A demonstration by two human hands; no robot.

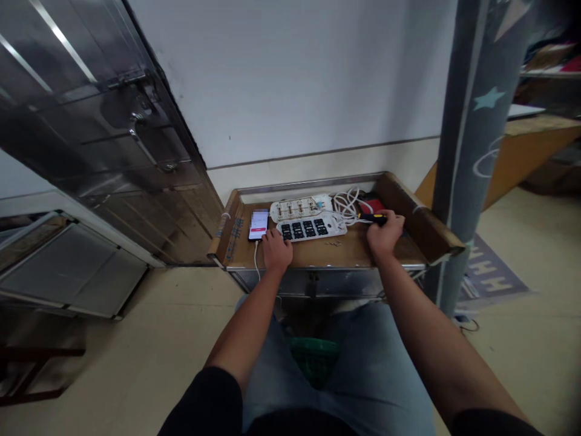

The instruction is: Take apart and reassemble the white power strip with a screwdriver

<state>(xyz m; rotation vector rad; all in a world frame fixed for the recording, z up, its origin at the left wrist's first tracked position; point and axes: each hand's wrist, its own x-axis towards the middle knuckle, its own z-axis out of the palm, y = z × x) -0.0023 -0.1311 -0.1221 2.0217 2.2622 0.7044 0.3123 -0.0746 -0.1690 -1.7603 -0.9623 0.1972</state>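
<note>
An opened power strip lies in two halves on a brown cardboard-lined tabletop. Its front half, the white socket cover [338,226] with black socket inserts, has my left hand [276,249] closed on its left end. Behind it is the other half, a white casing [297,209] with metal contacts showing inside. My right hand [385,233] grips a screwdriver [373,218] by its black and yellow handle, and the shaft points left toward the right end of the strip. White cable [347,206] is coiled beside both halves. Several small screws [333,244] lie in front of the cover.
A lit phone [259,224] with a white charging cord [256,260] lies at the left. Something red [372,206] sits behind the right hand. Raised cardboard sides [422,218] border the tabletop. A green basket [314,357] is below, between the knees; a pillar [472,139] stands right.
</note>
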